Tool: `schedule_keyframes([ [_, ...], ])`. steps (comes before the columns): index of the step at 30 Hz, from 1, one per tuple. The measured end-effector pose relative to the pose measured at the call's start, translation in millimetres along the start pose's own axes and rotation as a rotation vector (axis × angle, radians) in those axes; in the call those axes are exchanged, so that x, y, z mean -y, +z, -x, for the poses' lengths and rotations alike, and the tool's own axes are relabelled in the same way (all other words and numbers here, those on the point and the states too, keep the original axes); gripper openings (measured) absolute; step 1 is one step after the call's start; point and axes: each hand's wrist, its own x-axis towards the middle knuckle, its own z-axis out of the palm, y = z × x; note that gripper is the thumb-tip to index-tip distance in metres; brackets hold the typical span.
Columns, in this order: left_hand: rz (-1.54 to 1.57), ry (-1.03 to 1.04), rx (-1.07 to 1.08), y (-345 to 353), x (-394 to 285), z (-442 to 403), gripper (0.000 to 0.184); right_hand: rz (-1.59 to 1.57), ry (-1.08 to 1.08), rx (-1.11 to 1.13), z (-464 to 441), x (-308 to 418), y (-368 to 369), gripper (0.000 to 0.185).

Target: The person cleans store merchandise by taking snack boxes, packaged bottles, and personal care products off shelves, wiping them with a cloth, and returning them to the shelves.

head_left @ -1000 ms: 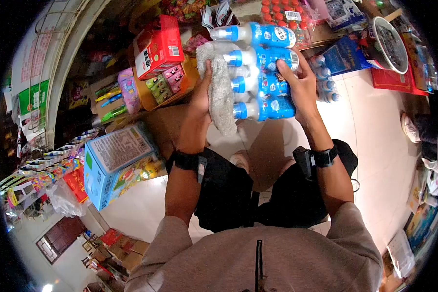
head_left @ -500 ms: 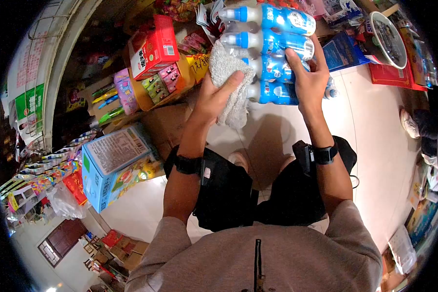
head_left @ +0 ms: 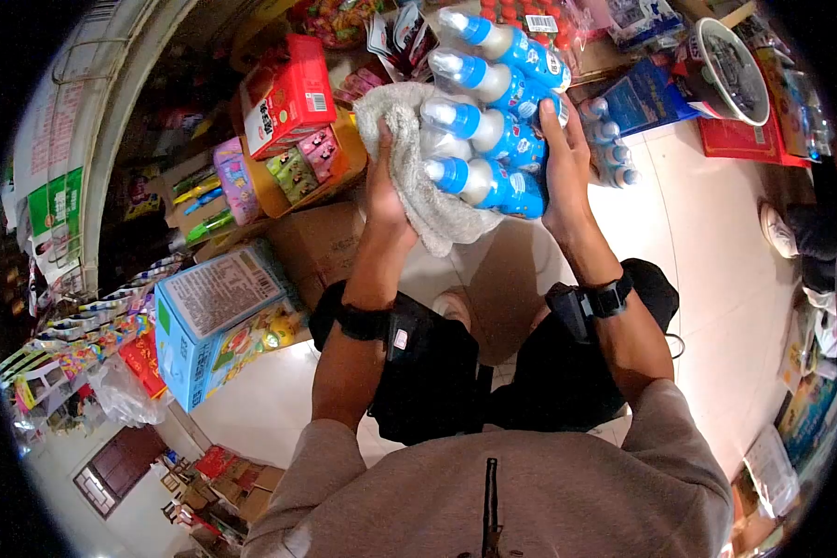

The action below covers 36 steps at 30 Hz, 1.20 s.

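Observation:
A pack of several blue-labelled drink bottles point(head_left: 507, 121) with clear domed caps is held up in front of me, its caps tilted toward the camera and to the left. My right hand point(head_left: 567, 167) grips the pack along its right side, thumb on the near bottles. On the other side, my left hand point(head_left: 388, 191) holds a grey terry cloth point(head_left: 409, 172) draped along the cap end and below the pack. The cloth covers most of the left fingers.
More small bottles point(head_left: 612, 149) stand on the floor beyond my right hand, near a blue package point(head_left: 646, 98) and a white tub point(head_left: 749, 79). At left are a red box point(head_left: 293, 98), a carton of snacks point(head_left: 352, 153) and a blue carton point(head_left: 219, 316). Someone's shoe point(head_left: 777, 231) shows at right.
The pack has turned from lying sideways to caps tipped up toward the camera. My left hand and the cloth have shifted left, and my right hand has moved slightly left and down.

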Motion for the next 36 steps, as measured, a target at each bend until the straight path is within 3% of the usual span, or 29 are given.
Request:
schedule_keyframes([
  [2, -0.095, -0.074, -0.111, 13.3, -1.1, 8.2, 0.069, -0.006, -0.04, 0.009, -7.5, -9.6, -5.4, 0.057],
  [7, -0.11, -0.093, -0.13, 18.4, 13.3, 23.4, 0.062, 0.144, -0.152, 0.029, -3.8, -8.4, 0.9, 0.06],
  [9, -0.112, -0.084, 0.009, 13.2, 19.9, 26.5, 0.062, 0.141, -0.114, 0.048, -3.9, -12.6, -0.9, 0.059],
  [13, -0.123, -0.086, 0.026, 11.8, 26.4, 22.8, 0.063, 0.076, -0.102, 0.111, -5.4, -13.5, -0.5, 0.056],
  [16, -0.12, -0.098, 0.026, 13.6, 29.4, 22.8, 0.063, 0.405, -0.307, 0.126, 8.0, -1.8, 9.3, 0.05],
  [20, -0.135, -0.086, 0.02, 15.9, 33.1, 27.7, 0.063, 0.637, -0.411, 0.106, 10.5, -1.0, 11.6, 0.053],
  [25, -0.133, -0.062, -0.039, 6.9, 30.7, 18.5, 0.064, 0.478, -0.269, 0.111, 18.1, 5.1, 20.5, 0.039],
  [28, -0.132, -0.046, -0.075, 6.2, 23.9, 12.1, 0.065, 0.885, -0.765, 0.175, 15.9, 6.8, 17.4, 0.037],
  [29, -0.118, -0.045, -0.076, 7.5, 21.8, 10.7, 0.065, 0.886, -0.768, 0.168, 18.6, 7.9, 17.2, 0.037],
  [31, -0.049, -0.048, -0.069, 15.0, 16.7, 7.1, 0.065, 0.594, -0.442, 0.313, 32.6, 21.6, 26.0, 0.041],
  [33, -0.038, -0.039, -0.081, 14.9, 16.5, 2.9, 0.064, 0.57, -0.404, 0.375, 37.4, 38.4, 21.8, 0.052],
  [35, -0.078, -0.02, -0.136, -16.3, 24.0, -7.4, 0.061, 0.277, -0.087, 0.532, 39.4, 49.9, 18.8, 0.066],
  [36, -0.118, -0.006, -0.192, -16.3, 21.6, -8.7, 0.057, 0.325, -0.09, 0.603, 40.3, 53.0, 18.3, 0.077],
])
